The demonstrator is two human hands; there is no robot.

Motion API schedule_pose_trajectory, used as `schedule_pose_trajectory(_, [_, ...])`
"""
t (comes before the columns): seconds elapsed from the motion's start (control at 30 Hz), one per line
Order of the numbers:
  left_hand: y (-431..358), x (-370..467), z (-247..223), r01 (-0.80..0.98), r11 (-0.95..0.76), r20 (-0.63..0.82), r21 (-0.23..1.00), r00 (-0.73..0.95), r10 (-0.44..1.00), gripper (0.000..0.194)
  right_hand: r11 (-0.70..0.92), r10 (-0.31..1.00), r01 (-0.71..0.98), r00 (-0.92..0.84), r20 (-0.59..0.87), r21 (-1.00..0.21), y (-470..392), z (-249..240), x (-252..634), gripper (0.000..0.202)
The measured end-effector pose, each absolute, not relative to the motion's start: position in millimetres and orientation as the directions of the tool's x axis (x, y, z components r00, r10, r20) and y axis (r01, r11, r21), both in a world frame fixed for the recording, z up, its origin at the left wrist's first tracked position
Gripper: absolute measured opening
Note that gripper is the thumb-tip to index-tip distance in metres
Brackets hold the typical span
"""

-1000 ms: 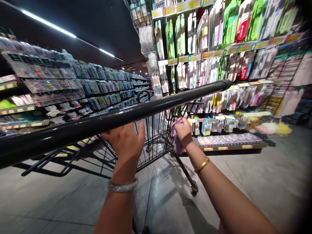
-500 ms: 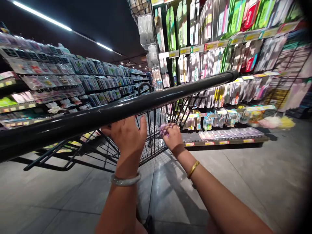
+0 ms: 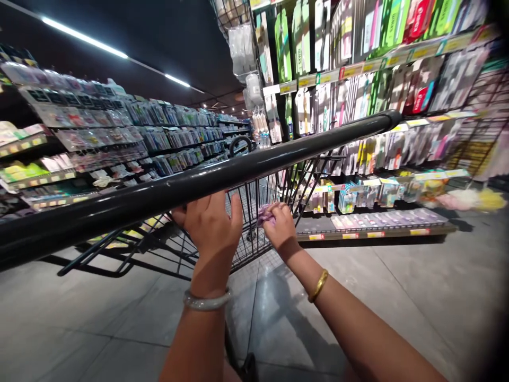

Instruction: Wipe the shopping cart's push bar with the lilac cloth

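My left hand reaches up under the thick black handle bar of a shopping cart, palm turned away from me. Its thumb stands apart and its fingers stretch up against the cart's rear; the bar hides the fingertips. Around that wrist is a grey bangle. To the right, at the black wire side of the cart, my right hand is closed around a crumpled purple cloth. A gold bangle circles the right wrist.
Close on the right stands a shelf with several rows of hanging toothbrush-like packs. Another long shelf of packaged goods runs back along the left. Grey tiled floor lies below, and a dark shoe shows at the bottom.
The whole view has shifted slightly, so the cart and shelves sit a little further right. My right hand has moved slightly on the cart's side with the purple cloth; the left stays under the bar.
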State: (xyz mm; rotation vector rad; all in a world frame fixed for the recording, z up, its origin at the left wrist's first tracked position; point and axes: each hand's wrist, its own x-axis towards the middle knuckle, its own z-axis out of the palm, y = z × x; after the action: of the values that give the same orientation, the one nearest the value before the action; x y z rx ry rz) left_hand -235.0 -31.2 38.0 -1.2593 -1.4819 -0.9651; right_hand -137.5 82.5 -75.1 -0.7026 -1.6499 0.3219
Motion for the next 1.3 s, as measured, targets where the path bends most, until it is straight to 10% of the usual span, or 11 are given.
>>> schedule_pose_trajectory(0.33, [-45.6,-251.6,38.1,0.998,-0.043,0.997,-0.053,0.055,0.058,0.024,0.958,0.253,0.207,-0.29,0.923,-0.198,54.9,-79.4,-145.7,0.027])
schedule_pose_trajectory(1.3, [-52.4,-261.9,35.0,0.996,0.066,0.992,0.053,-0.06,0.111,0.023,0.971,0.209,0.207,-0.502,0.839,-0.119,37.7,-92.3,-195.4,0.025])
